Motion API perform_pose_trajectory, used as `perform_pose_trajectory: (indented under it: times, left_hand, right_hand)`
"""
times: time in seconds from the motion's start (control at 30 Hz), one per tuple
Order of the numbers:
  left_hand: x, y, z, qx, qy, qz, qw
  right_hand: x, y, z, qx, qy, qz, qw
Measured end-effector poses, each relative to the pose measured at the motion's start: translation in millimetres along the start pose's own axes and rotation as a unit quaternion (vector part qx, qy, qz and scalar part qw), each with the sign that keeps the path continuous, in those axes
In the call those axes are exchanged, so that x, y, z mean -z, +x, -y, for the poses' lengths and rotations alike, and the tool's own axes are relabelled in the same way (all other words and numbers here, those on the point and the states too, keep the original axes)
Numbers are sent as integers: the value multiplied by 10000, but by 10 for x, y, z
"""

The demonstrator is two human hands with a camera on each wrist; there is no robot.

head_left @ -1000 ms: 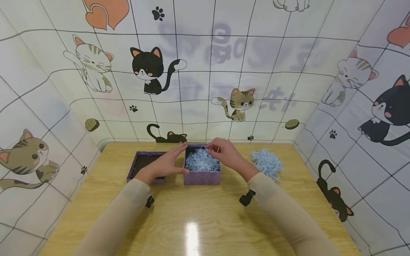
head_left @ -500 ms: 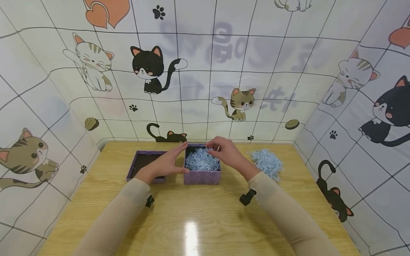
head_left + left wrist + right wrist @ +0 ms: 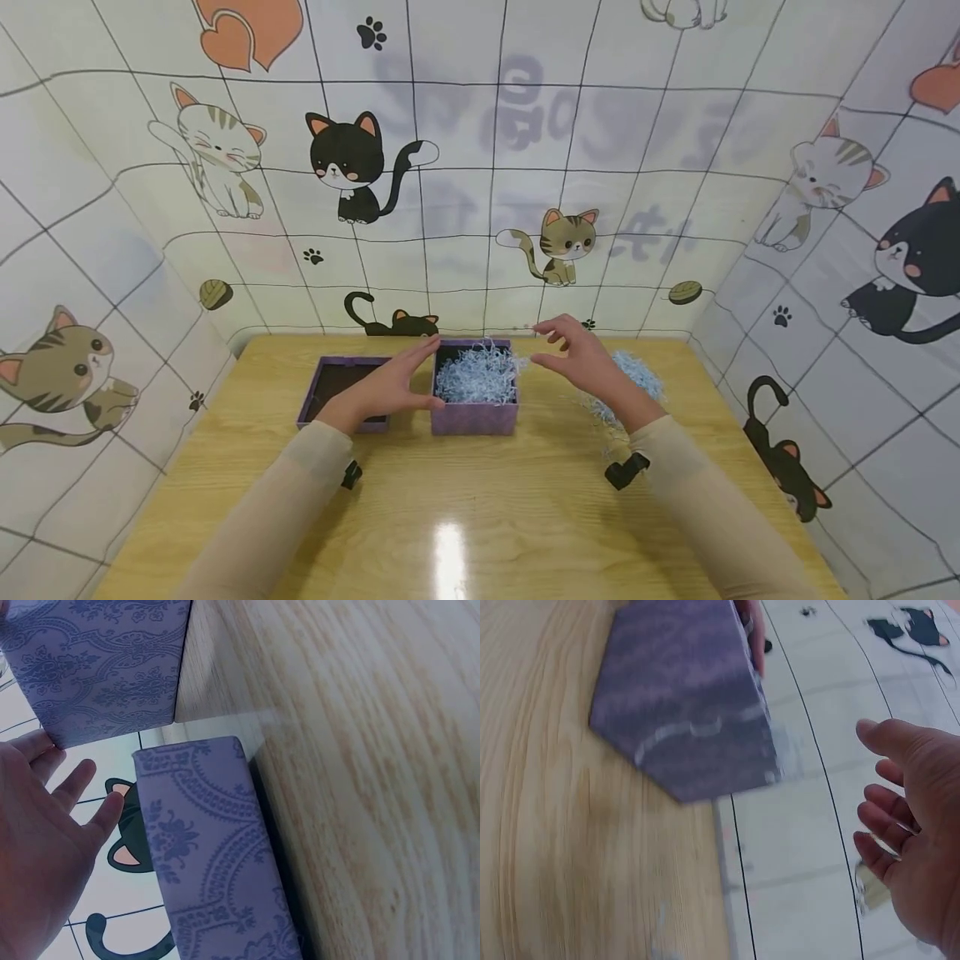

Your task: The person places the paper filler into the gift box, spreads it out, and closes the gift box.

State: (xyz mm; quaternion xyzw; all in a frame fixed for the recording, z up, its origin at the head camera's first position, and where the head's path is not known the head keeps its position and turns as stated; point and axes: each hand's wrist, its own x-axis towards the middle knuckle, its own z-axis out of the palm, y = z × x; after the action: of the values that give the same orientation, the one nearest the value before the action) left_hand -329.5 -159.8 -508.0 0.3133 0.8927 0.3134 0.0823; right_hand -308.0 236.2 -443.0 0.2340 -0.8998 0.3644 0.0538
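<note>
A purple patterned box (image 3: 474,420) stands on the table, heaped with light blue shredded paper (image 3: 478,377). My left hand (image 3: 381,388) spreads along its left side, thumb at the front corner and fingertips at the back corner. In the left wrist view, fingertips of the left hand (image 3: 37,840) touch the box (image 3: 101,671); other fingers stick out straight. My right hand (image 3: 588,360) hovers right of the box with nothing in it. Loosely bent fingers of the right hand (image 3: 922,832) show in the right wrist view, apart from the box (image 3: 690,690).
A shallow purple lid (image 3: 333,382) with a dark inside lies left of the box, partly behind the left hand. More blue shredded paper (image 3: 639,375) is piled at the right, partly covered by the right forearm. A cat-print curtain (image 3: 465,192) surrounds the wooden table (image 3: 517,508).
My right hand has drawn back from over the box to the right, and its fingers have spread. Shredded paper now sticks up over the box's right edge. The left hand has stayed put.
</note>
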Motion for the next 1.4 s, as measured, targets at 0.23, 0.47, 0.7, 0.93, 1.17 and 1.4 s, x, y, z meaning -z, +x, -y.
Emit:
perform_pose_trajectory:
  times: [0.23, 0.47, 0.7, 0.93, 1.17, 1.4]
  left_hand:
    - [-33, -8, 19, 4, 78, -42, 10000]
    - [-15, 22, 21, 21, 167, -41, 9999]
    - [-20, 1, 9, 77, 74, -16, 9999]
    - [-11, 7, 17, 81, 99, -44, 9999]
    - [-25, 11, 30, 49, 48, -11, 10000]
    - [-7, 9, 21, 71, 49, -51, 10000]
  right_hand:
    - [394, -299, -526, -813, -222, 320, 9959]
    - [587, -514, -814, -1098, -277, 296, 9931]
    - [595, -671, -1169, -1120, -319, 694, 9908]
    - [450, -694, -1447, -1119, -770, 1161, 9839]
    - [301, -649, -1530, -996, -1165, 1449, 9775]
    - [172, -600, -1541, -1133, -1226, 1423, 9756]
